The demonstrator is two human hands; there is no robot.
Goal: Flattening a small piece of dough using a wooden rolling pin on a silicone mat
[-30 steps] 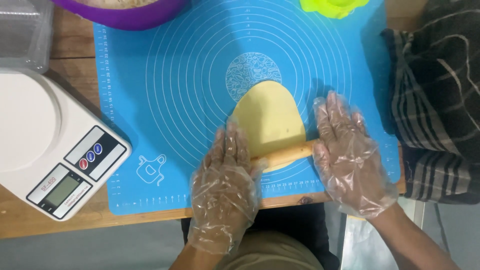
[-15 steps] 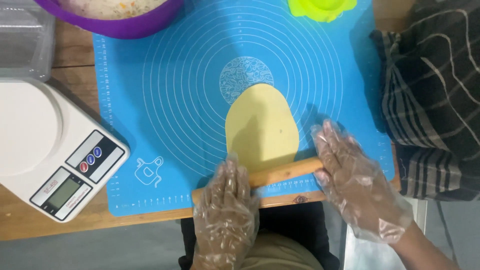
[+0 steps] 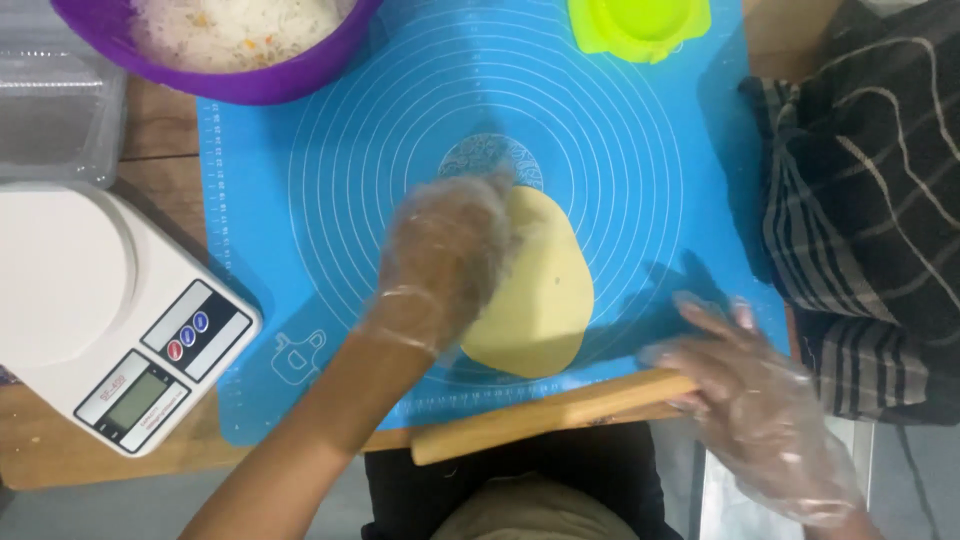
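A flattened oval of pale yellow dough [image 3: 540, 300] lies near the middle of a blue silicone mat [image 3: 640, 170] marked with rings. My left hand [image 3: 445, 255], in a clear plastic glove, rests on the dough's upper left edge with its fingers curled over it. My right hand [image 3: 745, 390], also gloved, lies on the right end of a wooden rolling pin [image 3: 545, 415] that sits at the mat's near edge, below the dough.
A white kitchen scale [image 3: 110, 310] stands at the left. A purple bowl [image 3: 215, 50] of shredded filling is at the top left, beside a clear plastic box [image 3: 55, 115]. A green press mould [image 3: 640, 25] is at the top. A person's striped sleeve [image 3: 870, 230] is at the right.
The rolling pin has rolled off the dough toward me to the mat's near edge. My left hand left the pin and moved up onto the dough's edge. My right hand stays on the pin's end.
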